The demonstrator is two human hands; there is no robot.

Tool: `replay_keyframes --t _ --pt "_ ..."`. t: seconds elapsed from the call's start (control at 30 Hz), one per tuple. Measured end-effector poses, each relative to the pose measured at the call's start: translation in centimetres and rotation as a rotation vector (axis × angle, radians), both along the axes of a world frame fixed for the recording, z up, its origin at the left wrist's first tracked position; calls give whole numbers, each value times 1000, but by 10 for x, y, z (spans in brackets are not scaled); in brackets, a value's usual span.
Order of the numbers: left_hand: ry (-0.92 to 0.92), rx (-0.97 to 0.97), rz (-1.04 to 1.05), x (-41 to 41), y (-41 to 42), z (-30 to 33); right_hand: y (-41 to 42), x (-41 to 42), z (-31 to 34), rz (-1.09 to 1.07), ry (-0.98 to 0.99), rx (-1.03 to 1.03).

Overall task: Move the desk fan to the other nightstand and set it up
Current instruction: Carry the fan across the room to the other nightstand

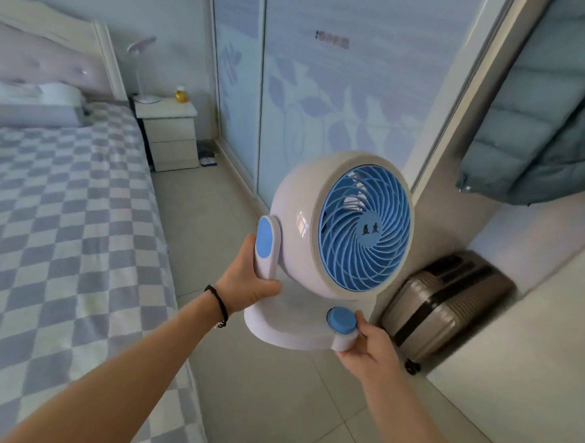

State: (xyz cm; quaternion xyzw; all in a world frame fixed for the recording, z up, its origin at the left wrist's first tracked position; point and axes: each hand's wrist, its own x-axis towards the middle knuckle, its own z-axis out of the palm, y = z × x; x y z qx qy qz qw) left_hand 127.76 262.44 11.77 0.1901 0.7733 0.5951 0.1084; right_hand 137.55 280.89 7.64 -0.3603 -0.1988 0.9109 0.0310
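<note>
The desk fan [337, 237] is white with a blue grille and blue knobs, and it is held in the air over the tiled floor, grille facing me. My left hand [250, 280] grips its left side arm just under the blue pivot cap. My right hand [366, 343] holds the base's right corner beside the blue dial. Far back, beside the bed's headboard, stands a white nightstand [168, 132] with drawers.
A bed [64, 226] with a checked cover fills the left. On the nightstand are a desk lamp [141, 67] and a small yellow bottle [181, 94]. Sliding wardrobe doors [308, 86] run along the aisle. A suitcase [446, 304] lies on the floor at right; a puffer jacket [554, 116] hangs above.
</note>
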Motion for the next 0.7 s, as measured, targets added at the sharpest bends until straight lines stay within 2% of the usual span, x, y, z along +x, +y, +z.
replay_keyframes --t 0.33,0.7 --pt "-34 -12 189 -131 -16 -13 -4 -159 -10 158 7 -2" --pt "-31 -48 303 -264 -46 10 -24 -319 -5 328 33 -1"
